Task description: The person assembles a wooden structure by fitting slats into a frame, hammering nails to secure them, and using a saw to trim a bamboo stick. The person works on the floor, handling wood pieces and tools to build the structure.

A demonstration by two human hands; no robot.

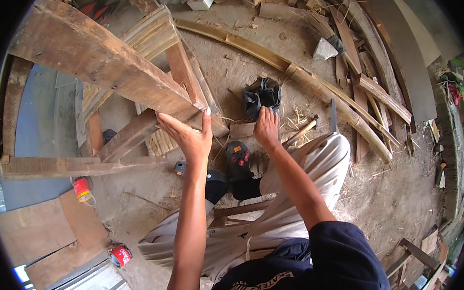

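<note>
My left hand (pixel 189 139) lies with fingers outstretched and thumb raised against the near end of a thick brown wooden beam (pixel 109 66). The beam belongs to a wooden frame and runs off to the upper left. Further right, my right hand (pixel 267 128) has its fingers bent together at the near rim of a black plastic bag (pixel 253 99), which stands with its mouth open on the ground. The fingertips overlap the rim, and the bag's contents are too dark to make out. Just right of that hand, a tool with a wooden handle (pixel 302 132) lies on the ground.
Bamboo poles (pixel 320 94) stretch across the dirt floor, with scrap boards (pixel 376 95) at the upper right. A slatted wooden piece (pixel 153 36) stands behind the beam. Red tins (pixel 120 255) sit at the lower left. A thin grey blade (pixel 333 116) rises beside my knee.
</note>
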